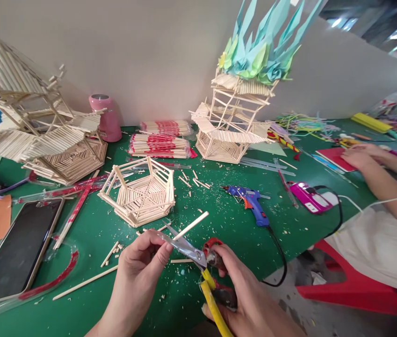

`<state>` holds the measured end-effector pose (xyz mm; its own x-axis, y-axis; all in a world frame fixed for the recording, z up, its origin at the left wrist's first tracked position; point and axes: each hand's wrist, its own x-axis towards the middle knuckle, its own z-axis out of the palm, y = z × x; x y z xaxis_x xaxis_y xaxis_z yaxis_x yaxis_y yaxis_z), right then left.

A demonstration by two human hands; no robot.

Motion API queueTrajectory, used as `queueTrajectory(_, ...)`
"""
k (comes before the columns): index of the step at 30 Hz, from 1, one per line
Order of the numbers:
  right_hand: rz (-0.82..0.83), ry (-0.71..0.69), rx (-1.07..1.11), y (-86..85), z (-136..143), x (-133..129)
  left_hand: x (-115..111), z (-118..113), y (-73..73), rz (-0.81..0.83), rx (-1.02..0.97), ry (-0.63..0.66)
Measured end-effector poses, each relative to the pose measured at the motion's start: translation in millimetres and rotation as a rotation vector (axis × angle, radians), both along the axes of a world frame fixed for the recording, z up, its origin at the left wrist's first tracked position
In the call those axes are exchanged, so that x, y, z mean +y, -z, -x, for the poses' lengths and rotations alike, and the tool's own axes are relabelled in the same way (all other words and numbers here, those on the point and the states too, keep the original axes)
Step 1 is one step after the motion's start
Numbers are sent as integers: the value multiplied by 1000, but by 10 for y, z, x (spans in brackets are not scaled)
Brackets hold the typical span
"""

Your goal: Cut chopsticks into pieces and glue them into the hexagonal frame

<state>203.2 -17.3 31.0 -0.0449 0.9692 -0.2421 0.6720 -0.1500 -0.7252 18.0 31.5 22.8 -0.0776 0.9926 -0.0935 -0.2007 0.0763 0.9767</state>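
Between thumb and fingers, my left hand (145, 267) pinches one end of a short wooden stick (193, 224) at the lower middle. The stick lies across the blades of the scissors (187, 249). My right hand (242, 290) is wrapped round the red and yellow handles, and the blades are apart and point up and left toward my left fingertips. Just beyond my left hand stands a small hexagonal stick frame (145, 194) with a woven-looking base and low railings. Stick pieces and crumbs lie around it. A long stick (86, 282) rests left of my left hand.
A blue glue gun (249, 201) with a black cord lies right of the scissors. Stick towers stand at the left (47, 126) and back (235, 112). A phone (19, 248) is at left, a pink bottle (106, 117) behind. Another person's hands (363, 154) rest at right.
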Motion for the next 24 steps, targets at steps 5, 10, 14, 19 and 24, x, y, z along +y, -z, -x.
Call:
queueTrajectory(5, 46, 2, -45, -47, 28, 12, -8, -6, -2, -38, 40, 17)
queueTrajectory(10, 135, -55, -55, -48, 30, 27, -36, 18, 70, -155, 111, 80)
queueTrajectory(14, 181, -59, -120, 105, -42, -49, -69, 67, 141, -294, 256, 141)
queueTrajectory(19, 238, -37, -107, 249, -82, -90, -90, 75, 134, -411, 493, 166)
queueTrajectory(24, 254, -10, -114, 227, -46, -31, -108, 33, 87, -607, 650, 94)
